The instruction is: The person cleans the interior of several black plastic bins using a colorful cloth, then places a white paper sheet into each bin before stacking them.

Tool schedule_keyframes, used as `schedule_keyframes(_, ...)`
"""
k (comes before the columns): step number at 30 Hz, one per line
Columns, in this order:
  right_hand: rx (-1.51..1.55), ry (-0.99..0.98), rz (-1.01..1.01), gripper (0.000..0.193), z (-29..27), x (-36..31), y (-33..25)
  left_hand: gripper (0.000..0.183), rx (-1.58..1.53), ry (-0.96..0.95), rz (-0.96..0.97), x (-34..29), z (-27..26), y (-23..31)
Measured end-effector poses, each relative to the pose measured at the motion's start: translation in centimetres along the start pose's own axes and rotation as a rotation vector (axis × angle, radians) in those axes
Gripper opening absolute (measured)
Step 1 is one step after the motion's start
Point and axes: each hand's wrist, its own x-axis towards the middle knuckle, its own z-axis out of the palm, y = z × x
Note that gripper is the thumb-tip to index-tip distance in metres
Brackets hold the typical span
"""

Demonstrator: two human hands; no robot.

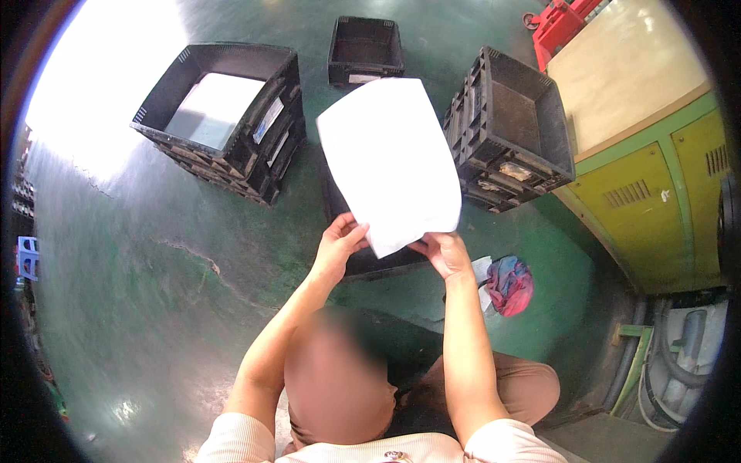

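Observation:
A large white sheet [394,162], paper-like with slightly curling edges, is held up in front of me. My left hand [340,243] pinches its near left edge between thumb and fingers. At the near right corner, my right hand [443,251] is closed on the same sheet, some of its fingers hidden beneath. Under the sheet stands a dark container [378,266], mostly covered, so its inside cannot be seen.
Stacked black crates [262,166] at the left hold white sheets [216,104]. More black crates [509,174] stand at the right, and one crate [364,69] lies farther off. A colourful cloth bundle [509,285] rests on the green floor beside a yellow-green cabinet [633,193].

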Motion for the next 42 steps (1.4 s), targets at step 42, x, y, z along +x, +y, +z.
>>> schedule_keyframes(42,-1.947,-0.130,0.366,0.089,0.0,10.8,11.9,0.028,0.889,0.245,0.100,-4.5,-6.8,-2.2)
